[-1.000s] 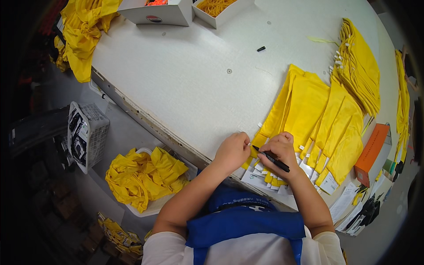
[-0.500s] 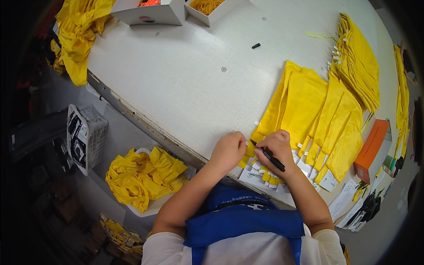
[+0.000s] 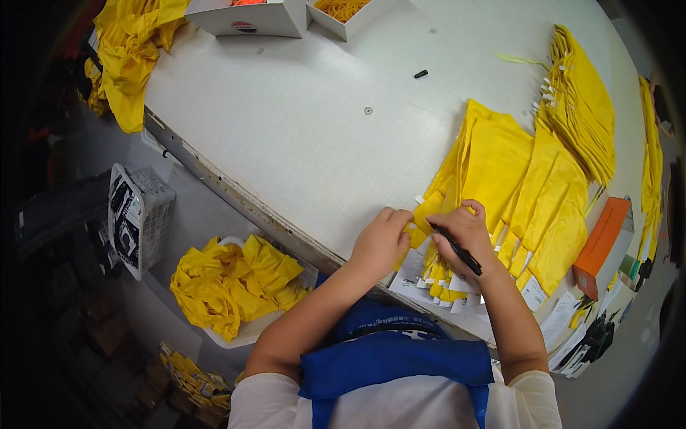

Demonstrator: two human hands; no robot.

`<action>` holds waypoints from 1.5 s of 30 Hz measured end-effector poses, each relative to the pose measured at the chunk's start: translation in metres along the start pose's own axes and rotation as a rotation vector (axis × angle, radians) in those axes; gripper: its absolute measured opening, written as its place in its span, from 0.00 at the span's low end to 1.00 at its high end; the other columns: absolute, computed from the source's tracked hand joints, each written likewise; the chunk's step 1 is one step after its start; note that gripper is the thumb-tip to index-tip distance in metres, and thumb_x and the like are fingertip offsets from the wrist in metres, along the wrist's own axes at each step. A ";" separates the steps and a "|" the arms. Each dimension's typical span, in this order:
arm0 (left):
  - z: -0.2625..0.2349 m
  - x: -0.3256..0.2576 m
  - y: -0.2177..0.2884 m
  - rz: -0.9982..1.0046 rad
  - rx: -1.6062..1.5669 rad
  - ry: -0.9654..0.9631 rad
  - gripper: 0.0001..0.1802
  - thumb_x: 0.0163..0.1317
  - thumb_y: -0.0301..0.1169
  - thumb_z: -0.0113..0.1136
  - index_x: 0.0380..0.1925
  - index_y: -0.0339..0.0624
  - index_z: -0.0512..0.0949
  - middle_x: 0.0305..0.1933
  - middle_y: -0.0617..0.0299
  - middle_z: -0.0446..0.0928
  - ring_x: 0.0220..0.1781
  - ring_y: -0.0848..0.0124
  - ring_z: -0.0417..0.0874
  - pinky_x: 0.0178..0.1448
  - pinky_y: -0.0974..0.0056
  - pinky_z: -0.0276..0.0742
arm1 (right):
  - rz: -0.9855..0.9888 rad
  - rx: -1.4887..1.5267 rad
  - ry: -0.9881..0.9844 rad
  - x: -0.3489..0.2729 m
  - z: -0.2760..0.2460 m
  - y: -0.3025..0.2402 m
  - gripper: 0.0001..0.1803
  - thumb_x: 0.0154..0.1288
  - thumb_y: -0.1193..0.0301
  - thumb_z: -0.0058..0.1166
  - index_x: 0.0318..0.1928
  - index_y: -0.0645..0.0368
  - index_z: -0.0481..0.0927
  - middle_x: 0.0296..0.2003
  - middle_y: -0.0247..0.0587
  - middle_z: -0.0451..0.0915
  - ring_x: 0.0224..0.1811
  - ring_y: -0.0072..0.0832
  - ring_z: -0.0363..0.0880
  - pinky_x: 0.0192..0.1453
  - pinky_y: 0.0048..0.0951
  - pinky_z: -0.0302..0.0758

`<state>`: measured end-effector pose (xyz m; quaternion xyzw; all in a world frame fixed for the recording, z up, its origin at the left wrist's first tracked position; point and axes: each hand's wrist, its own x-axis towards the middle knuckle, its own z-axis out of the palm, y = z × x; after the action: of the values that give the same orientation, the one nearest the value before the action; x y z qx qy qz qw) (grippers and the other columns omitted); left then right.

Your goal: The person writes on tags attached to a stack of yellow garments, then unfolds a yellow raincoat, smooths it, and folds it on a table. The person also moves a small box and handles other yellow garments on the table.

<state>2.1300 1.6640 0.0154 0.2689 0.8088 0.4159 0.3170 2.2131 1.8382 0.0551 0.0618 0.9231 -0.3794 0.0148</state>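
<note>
My right hand (image 3: 468, 232) grips a black marker pen (image 3: 459, 250), its tip pointing left toward the fabric. Across from it, my left hand (image 3: 382, 243) has its fingers pinched at the corner of a yellow fabric piece (image 3: 416, 234) at the table's near edge. Both hands are over the near end of a fanned stack of yellow fabric pieces (image 3: 496, 154). White paper slips (image 3: 413, 275) and small white tags stick out from the stack's near ends. Farther off on the table lies a small black pen cap (image 3: 421, 74).
A thick folded yellow bundle (image 3: 582, 107) lies far right, beyond an orange box (image 3: 602, 239). Two white boxes (image 3: 268, 21) stand at the far edge, one holding yellow rubber bands (image 3: 343, 8). Left of the table are a tub of yellow fabric (image 3: 232, 282) and a white basket (image 3: 146, 214).
My right hand has shifted slightly right and up with the marker, its fingers lifting. The left hand has moved a little rightward, and the view has shifted slightly.
</note>
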 end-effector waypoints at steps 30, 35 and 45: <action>0.008 0.010 -0.001 -0.059 0.000 0.109 0.12 0.55 0.22 0.58 0.40 0.41 0.75 0.37 0.53 0.75 0.35 0.56 0.80 0.38 0.57 0.77 | 0.225 0.232 0.203 -0.016 0.023 0.008 0.07 0.51 0.74 0.63 0.32 0.54 0.79 0.27 0.36 0.77 0.33 0.34 0.76 0.49 0.32 0.67; 0.006 0.038 0.001 0.037 0.054 0.087 0.13 0.55 0.23 0.57 0.42 0.42 0.76 0.38 0.52 0.74 0.37 0.54 0.79 0.41 0.55 0.76 | 0.374 0.403 0.303 -0.015 0.031 0.016 0.09 0.62 0.74 0.58 0.41 0.62 0.74 0.29 0.39 0.80 0.29 0.22 0.80 0.35 0.22 0.76; -0.001 0.057 0.016 0.002 0.261 -0.148 0.08 0.53 0.24 0.57 0.35 0.42 0.73 0.39 0.53 0.75 0.38 0.52 0.79 0.41 0.54 0.76 | 0.428 0.560 0.308 -0.016 0.029 0.018 0.07 0.62 0.77 0.55 0.40 0.63 0.72 0.28 0.39 0.81 0.32 0.22 0.82 0.38 0.21 0.77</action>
<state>2.0941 1.7113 0.0126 0.3387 0.8302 0.2866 0.3375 2.2306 1.8286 0.0230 0.3111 0.7413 -0.5914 -0.0626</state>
